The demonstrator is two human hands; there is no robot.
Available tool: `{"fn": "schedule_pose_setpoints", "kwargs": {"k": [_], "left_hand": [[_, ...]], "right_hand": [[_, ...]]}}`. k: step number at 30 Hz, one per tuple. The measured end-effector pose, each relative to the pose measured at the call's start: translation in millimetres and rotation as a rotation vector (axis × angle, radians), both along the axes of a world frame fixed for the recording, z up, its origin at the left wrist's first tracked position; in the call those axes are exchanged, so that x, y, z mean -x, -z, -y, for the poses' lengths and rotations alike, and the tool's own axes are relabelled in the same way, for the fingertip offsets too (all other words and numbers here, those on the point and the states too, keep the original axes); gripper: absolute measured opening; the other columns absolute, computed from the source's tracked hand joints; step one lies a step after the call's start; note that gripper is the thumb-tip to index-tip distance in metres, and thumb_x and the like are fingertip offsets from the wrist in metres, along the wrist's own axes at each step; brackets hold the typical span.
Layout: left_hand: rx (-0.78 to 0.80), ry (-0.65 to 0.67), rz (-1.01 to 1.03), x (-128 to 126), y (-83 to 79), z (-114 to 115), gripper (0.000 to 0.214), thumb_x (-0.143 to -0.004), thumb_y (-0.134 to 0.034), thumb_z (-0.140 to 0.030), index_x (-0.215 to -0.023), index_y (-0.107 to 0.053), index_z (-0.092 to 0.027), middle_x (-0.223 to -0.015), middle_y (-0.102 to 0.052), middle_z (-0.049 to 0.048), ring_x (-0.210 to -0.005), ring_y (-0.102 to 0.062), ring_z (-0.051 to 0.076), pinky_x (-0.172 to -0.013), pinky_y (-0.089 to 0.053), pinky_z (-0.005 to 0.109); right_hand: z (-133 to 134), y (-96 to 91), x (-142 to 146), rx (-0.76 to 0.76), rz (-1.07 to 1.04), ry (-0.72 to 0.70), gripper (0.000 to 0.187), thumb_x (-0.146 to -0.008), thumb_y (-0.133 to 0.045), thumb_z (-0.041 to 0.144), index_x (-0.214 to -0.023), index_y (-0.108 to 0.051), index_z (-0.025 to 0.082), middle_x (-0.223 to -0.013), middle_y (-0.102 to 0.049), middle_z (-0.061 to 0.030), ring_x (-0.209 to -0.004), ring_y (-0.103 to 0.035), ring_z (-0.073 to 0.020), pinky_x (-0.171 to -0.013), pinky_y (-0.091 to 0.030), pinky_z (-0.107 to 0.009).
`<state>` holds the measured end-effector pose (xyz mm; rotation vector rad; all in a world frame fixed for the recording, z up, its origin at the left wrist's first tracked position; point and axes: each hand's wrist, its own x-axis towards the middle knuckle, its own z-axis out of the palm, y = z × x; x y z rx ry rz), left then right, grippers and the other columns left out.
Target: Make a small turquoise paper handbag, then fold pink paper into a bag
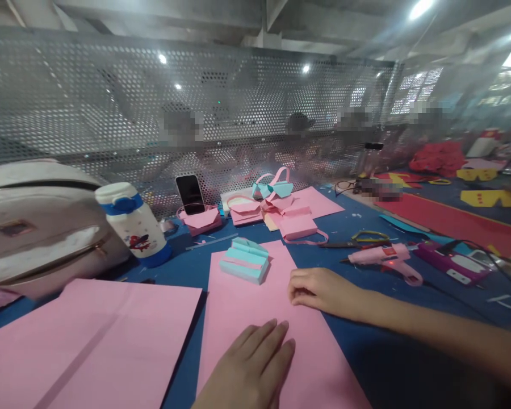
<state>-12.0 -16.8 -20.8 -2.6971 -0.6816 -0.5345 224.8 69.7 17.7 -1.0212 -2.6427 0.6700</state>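
Observation:
My left hand (255, 360) lies flat with its fingers stretched out on a large sheet of pink paper (247, 307) in the bottom middle. Over the right part of that sheet is my right hand (317, 288), its fingers curled in; whatever they may hold is hidden. A small folded light-blue paper box (242, 272) with a pink strip across its front sits on the far end of the sheet, just left of my right hand and apart from it.
To the left are more pink sheets (123, 341), a bag (46, 221) and a white-blue bottle (132, 224). Behind stand a phone (189, 193) and several small paper bags (298, 227). At right lie scissors (353, 241), a pink glue gun (385, 258) and a purple box (455, 264).

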Motion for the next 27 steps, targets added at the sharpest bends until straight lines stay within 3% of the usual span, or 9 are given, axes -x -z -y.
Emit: {"fn": "schedule_pose_setpoints", "kwargs": {"k": [5,8,10,16,20,23,27], "left_hand": [[0.001,-0.012,0.019,-1,1.2,1,0.040,-0.090,-0.043,-0.009,-0.127,-0.058,-0.011,-0.130,-0.063,0.0111,-0.115,-0.062,0.025,-0.091,-0.054,0.036],[0.014,0.000,0.019,-1,0.6,2,0.041,-0.089,-0.042,-0.009,-0.128,-0.056,-0.010,-0.130,-0.063,0.0127,-0.117,-0.061,0.025,-0.092,-0.054,0.036],[0.019,0.001,0.017,-1,0.0,2,0.042,-0.089,-0.042,-0.008,-0.129,-0.056,-0.010,-0.130,-0.063,0.0127,-0.117,-0.060,0.025,-0.092,-0.054,0.036],[0.049,-0.006,0.036,-3,-3.0,3,0.043,-0.088,-0.042,-0.007,-0.128,-0.056,-0.011,-0.131,-0.062,0.0125,-0.116,-0.061,0.026,-0.091,-0.055,0.038],[0.122,0.016,0.067,-4,-11.3,4,0.042,-0.088,-0.042,-0.006,-0.127,-0.056,-0.012,-0.130,-0.063,0.0126,-0.114,-0.063,0.027,-0.089,-0.056,0.039],[0.368,-0.037,0.222,-2,-22.9,4,0.038,-0.092,-0.045,-0.010,-0.127,-0.056,-0.019,-0.127,-0.065,0.0091,-0.111,-0.065,0.022,-0.091,-0.055,0.033],[0.784,-0.196,0.642,2,-39.0,-6,0.024,-0.091,-0.052,-0.018,-0.113,-0.059,-0.022,-0.109,-0.070,0.0053,-0.095,-0.068,0.016,-0.083,-0.056,0.026]], "right_hand": [[4,6.1,4,-0.191,0.160,-0.034,0.014,-0.096,-0.052,0.020,-0.090,-0.064,0.017,-0.092,-0.066,-0.0034,-0.086,-0.061,-0.0167,-0.072,-0.041,-0.026],[6,11.8,4,-0.327,0.311,-0.103,0.016,-0.095,-0.046,0.012,-0.094,-0.061,0.016,-0.095,-0.064,-0.0065,-0.086,-0.059,-0.0187,-0.065,-0.039,-0.027],[6,14.3,4,-0.340,0.328,-0.122,0.016,-0.093,-0.044,0.009,-0.095,-0.059,0.016,-0.096,-0.062,-0.0069,-0.085,-0.058,-0.0190,-0.063,-0.037,-0.027],[5,-6.5,5,-0.011,0.022,0.108,0.011,-0.095,-0.042,0.013,-0.088,-0.046,0.020,-0.080,-0.056,0.0007,-0.066,-0.051,-0.0135,-0.060,-0.034,-0.025],[5,-26.1,11,0.138,-0.283,0.090,0.013,-0.098,-0.037,0.018,-0.086,-0.043,0.020,-0.073,-0.049,0.0032,-0.061,-0.047,-0.0116,-0.060,-0.038,-0.024],[5,-27.9,19,0.307,-0.441,0.059,0.011,-0.096,-0.041,0.022,-0.086,-0.046,0.020,-0.072,-0.049,0.0034,-0.059,-0.047,-0.0107,-0.055,-0.039,-0.022],[4,-20.2,32,0.487,-0.601,0.029,0.006,-0.089,-0.050,0.022,-0.086,-0.051,0.018,-0.073,-0.056,0.0019,-0.066,-0.054,-0.0114,-0.060,-0.042,-0.023]]}}
